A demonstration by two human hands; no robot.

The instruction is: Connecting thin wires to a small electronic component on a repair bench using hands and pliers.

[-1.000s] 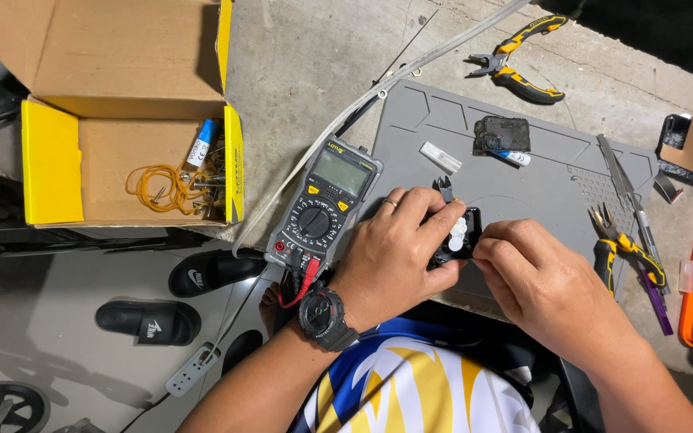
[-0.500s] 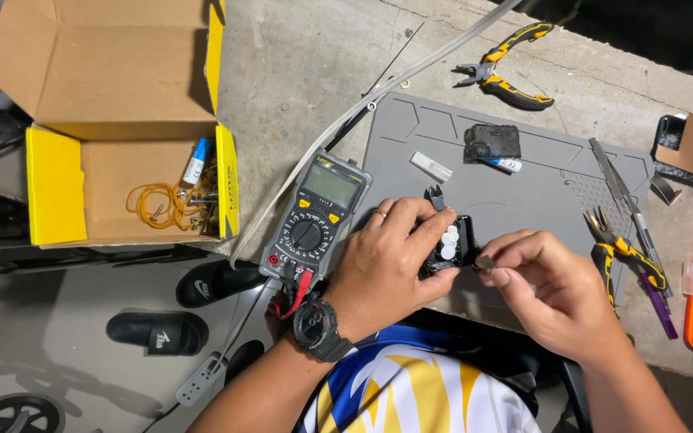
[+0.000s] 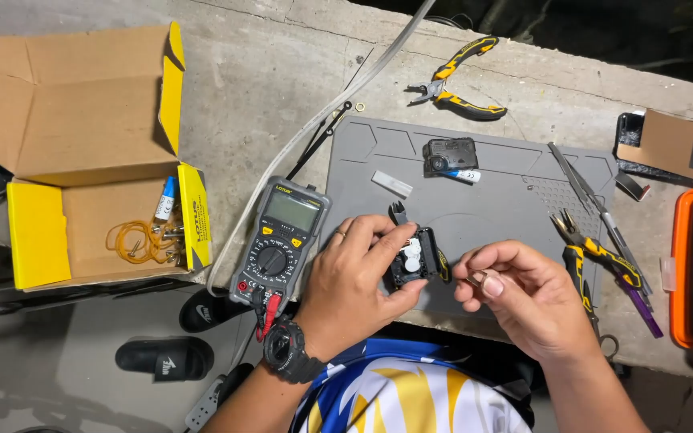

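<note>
At the left edge of the concrete bench [image 3: 266, 72] sits an open brown-and-yellow cardboard box [image 3: 82, 160] holding orange wire coils; just right of it lies a grey-and-yellow digital multimeter [image 3: 281, 240] with red and black leads plugged in at its near end, beside the left edge of the grey silicone work mat [image 3: 491, 184]. My left hand [image 3: 354, 281], black wristwatch on the wrist, is clamped around a small black plastic clock movement with white gears showing [image 3: 412, 258], held just above the mat's near edge, thumb underneath and fingers wrapped over the left side. I judge it light, rigid and fragile: the open face exposes loose gears, so grip belongs on the outer case walls, not the gear face. It's a squat box, long axis roughly running away from me, open side facing up toward the camera. My right hand [image 3: 523, 293] sits just right of it, thumb and forefinger pinched together on a tiny brownish metallic part [image 3: 477, 278], too small to identify. Further right, near the mat's right edge, lie yellow-and-black pliers [image 3: 591, 252] and tweezers.
</note>
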